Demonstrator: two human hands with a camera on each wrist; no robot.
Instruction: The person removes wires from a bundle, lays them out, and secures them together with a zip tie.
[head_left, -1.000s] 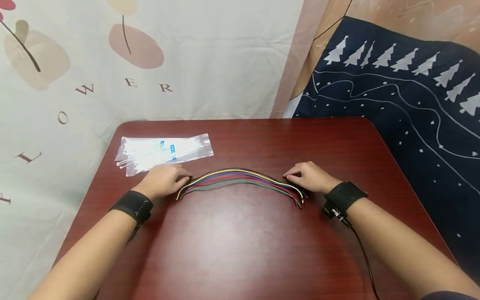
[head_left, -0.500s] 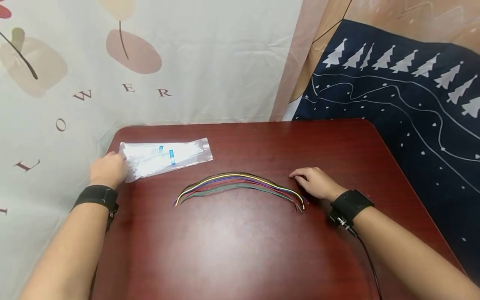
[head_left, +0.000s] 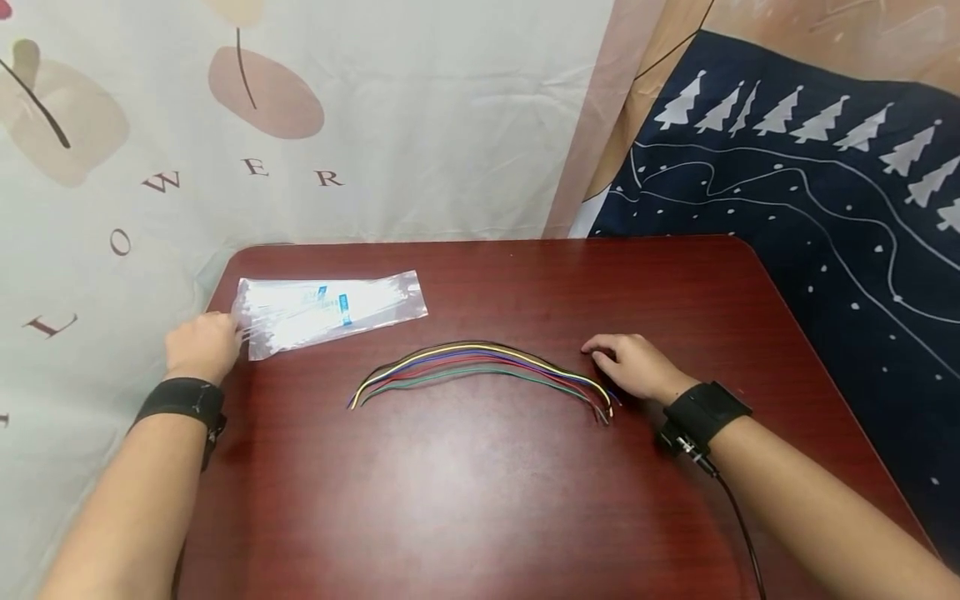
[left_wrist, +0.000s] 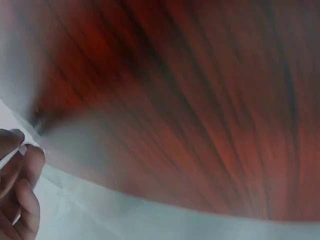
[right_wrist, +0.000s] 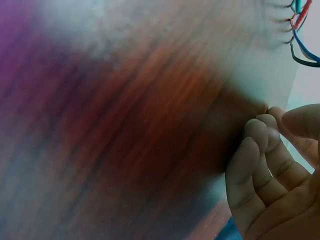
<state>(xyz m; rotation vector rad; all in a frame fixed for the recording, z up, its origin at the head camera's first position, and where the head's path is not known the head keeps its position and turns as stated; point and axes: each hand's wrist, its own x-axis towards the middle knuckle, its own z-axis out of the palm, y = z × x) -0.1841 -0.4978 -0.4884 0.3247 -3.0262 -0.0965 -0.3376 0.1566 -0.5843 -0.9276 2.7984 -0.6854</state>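
Note:
My left hand (head_left: 202, 346) is at the left end of a clear plastic bag (head_left: 411, 296) filled with white cable ties (head_left: 300, 317). Thin white strips run from the bag's end to my fingers, and the left wrist view has a small white cable tie tip (left_wrist: 22, 149) pinched between thumb and finger. An arched bundle of coloured wires (head_left: 480, 348), among them yellow, blue, red and green, lies across the middle of the table. By its right end my right hand (head_left: 633, 364) rests on the tabletop with loosely bent fingers, holding nothing.
Everything lies on a reddish-brown wooden table (head_left: 450, 508) with rounded back corners. A pale printed curtain (head_left: 420, 125) hangs behind it, and a dark blue cloth with white trees (head_left: 787, 217) on the right. A black cable (head_left: 738, 525) trails from the right wristband.
My left hand has left the wires' left end, reached the bag, and drawn slightly left with cable tie ends in its fingers. My right hand has shifted slightly right, off the wires.

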